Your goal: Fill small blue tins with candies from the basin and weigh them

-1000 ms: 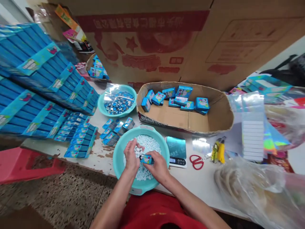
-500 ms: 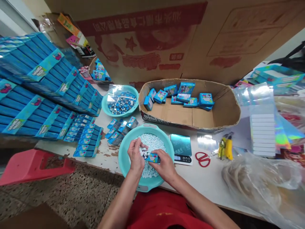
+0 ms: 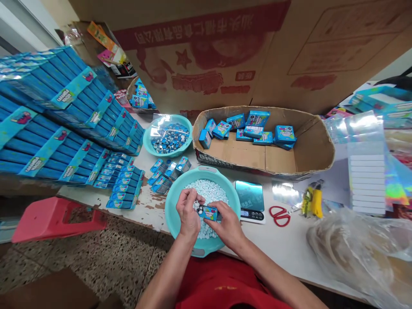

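Over a turquoise basin (image 3: 171,234), my left hand (image 3: 188,214) is cupped with its fingers curled around a few small white candies (image 3: 195,205). My right hand (image 3: 228,225) grips a small blue printed box (image 3: 210,213) between thumb and fingers. One end of the box faces the left palm, and a dark round spot shows there. Many more white candies (image 3: 209,189) lie in the basin below both hands. Just left of the basin, several small blue boxes (image 3: 161,184) stand grouped on the table.
A second basin (image 3: 146,143) holds blue and silver caps. Behind, a cut-down carton (image 3: 244,156) contains several blue boxes. To the right are a scale (image 3: 249,197), red scissors (image 3: 279,216), yellow-handled cutters (image 3: 317,202) and a plastic bag (image 3: 347,244). Stacked blue display packs (image 3: 64,124) fill the left.
Fewer white candies show in my left hand, and its fingers have curled closer to the box. The dark spot at the box's end has come into sight. The whole view has shifted slightly.
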